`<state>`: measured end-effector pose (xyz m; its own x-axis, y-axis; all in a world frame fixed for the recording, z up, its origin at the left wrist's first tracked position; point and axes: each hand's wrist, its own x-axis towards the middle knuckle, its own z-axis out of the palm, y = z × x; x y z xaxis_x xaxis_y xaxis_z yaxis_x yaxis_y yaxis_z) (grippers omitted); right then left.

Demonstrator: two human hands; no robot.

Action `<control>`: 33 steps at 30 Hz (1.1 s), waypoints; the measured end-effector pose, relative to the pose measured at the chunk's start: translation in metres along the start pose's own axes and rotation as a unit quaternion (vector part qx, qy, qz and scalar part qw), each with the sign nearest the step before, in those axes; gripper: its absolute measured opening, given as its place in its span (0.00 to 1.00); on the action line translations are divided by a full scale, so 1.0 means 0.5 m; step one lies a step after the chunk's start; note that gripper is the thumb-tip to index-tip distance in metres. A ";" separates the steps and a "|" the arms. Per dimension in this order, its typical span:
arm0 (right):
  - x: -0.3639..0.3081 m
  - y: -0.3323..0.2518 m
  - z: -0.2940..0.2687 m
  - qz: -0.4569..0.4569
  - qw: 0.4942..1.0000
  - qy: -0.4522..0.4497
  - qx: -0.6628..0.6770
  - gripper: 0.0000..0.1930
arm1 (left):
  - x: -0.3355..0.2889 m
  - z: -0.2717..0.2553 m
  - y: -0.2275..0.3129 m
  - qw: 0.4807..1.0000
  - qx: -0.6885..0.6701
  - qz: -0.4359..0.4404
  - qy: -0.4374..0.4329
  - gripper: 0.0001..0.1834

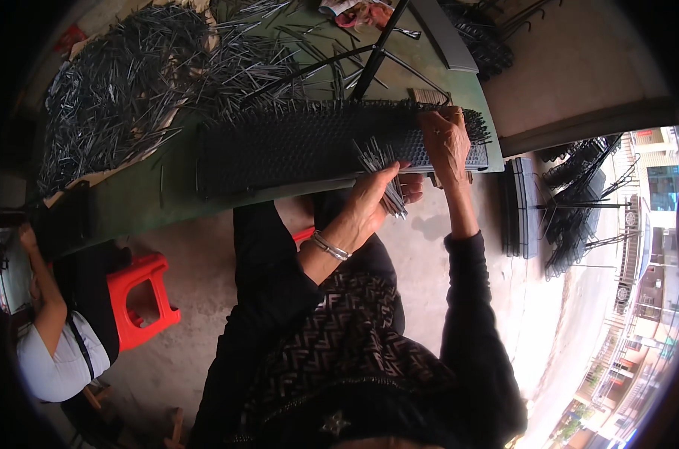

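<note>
Left hand [375,196] at frame centre, fingers curled tight around a bundle of thin grey metal pins [383,173]; pins fanned out above the fist and poking below it toward the lower right. Silver bracelet [330,245] on that wrist, black sleeve behind it. Right hand [444,142] just right of centre, resting on the top of a long black perforated panel [302,146], fingertips pinched narrow at its upper edge; whether a single pin sits between them, cannot tell.

Panel lying lengthwise across the near edge of a green table [130,202], spanning from left of centre to the right end of the table. Dark, flat, covered in rows of small holes, with short pins standing upright along the far edge and at the right end like bristles. Bundle held just in front of the panel's near edge, close to the right hand.

Large loose heap of the same grey pins [130,82] spread over the table in the upper left. Black metal rods [369,60] crossing the upper centre. Stack of black wire racks [571,202] on the floor at right. Red plastic stool [141,299] at lower left, beside another person [62,329] in a white top.
</note>
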<state>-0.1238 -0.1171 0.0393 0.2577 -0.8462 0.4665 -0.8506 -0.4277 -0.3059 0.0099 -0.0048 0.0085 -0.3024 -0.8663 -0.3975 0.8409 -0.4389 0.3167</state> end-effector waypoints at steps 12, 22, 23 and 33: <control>-0.146 -0.184 0.003 0.230 0.842 0.143 0.466 0.31 | 0.001 0.080 0.001 0.991 0.043 0.118 0.038 0.17; -0.099 -0.132 -0.073 0.239 0.853 -0.140 0.443 0.22 | -0.039 0.025 0.032 0.976 0.200 0.081 0.035 0.13; -0.094 -0.124 -0.080 0.235 0.840 -0.167 0.460 0.20 | -0.047 0.022 0.034 0.976 0.200 0.081 0.035 0.13; -0.051 -0.056 -0.103 0.178 0.813 -0.333 0.443 0.08 | -0.066 -0.002 0.042 0.972 0.234 0.010 -0.031 0.20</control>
<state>-0.1302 -0.0672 0.0785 0.5096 -0.8250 -0.2443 -0.3377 0.0694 -0.9387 0.0381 0.0149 0.0273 -0.3275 -0.8817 -0.3395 0.5554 -0.4704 0.6857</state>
